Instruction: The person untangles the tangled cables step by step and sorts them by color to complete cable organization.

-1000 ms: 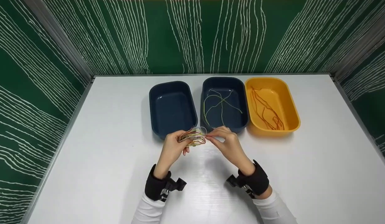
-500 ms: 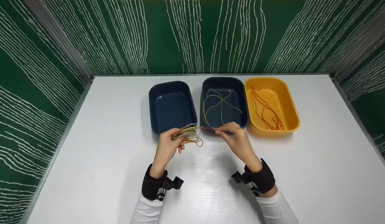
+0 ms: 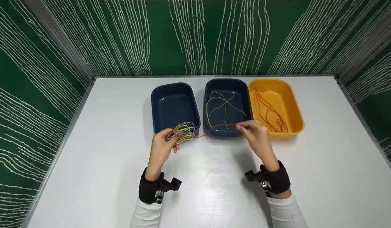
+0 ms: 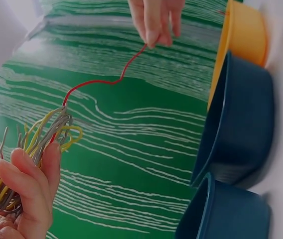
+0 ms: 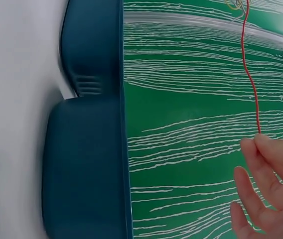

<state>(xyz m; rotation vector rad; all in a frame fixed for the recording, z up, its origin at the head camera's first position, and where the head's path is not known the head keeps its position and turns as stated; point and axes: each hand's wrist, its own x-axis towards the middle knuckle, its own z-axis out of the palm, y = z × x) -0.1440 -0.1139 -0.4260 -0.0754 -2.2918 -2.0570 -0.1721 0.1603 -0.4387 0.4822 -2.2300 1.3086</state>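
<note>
My left hand [image 3: 160, 144] grips a tangled bundle of thin wires [image 3: 183, 133], grey and yellow, in front of the left blue bin. From that bundle a red wire [image 3: 225, 124] runs across to my right hand [image 3: 257, 136], which pinches its end between thumb and index finger. In the left wrist view the red wire [image 4: 94, 81] bends upward from the bundle [image 4: 47, 134] to the right fingertips. The right wrist view shows the red wire [image 5: 251, 74] stretched from the pinching fingers [image 5: 261, 149], whose other fingers are loosely bent.
Along the back of the white table [image 3: 119, 110] stand a blue bin [image 3: 175, 109] at left, a second blue bin [image 3: 249, 107] holding yellow-green wires [image 3: 225, 102], and a yellow bin [image 3: 295, 110] with red-orange wires [image 3: 269, 109]. Green walls [image 3: 164, 38] with white streaks rise behind.
My right hand has moved right and slightly away from me, drawing the red wire out of the bundle. The left hand has shifted left with the bundle.
</note>
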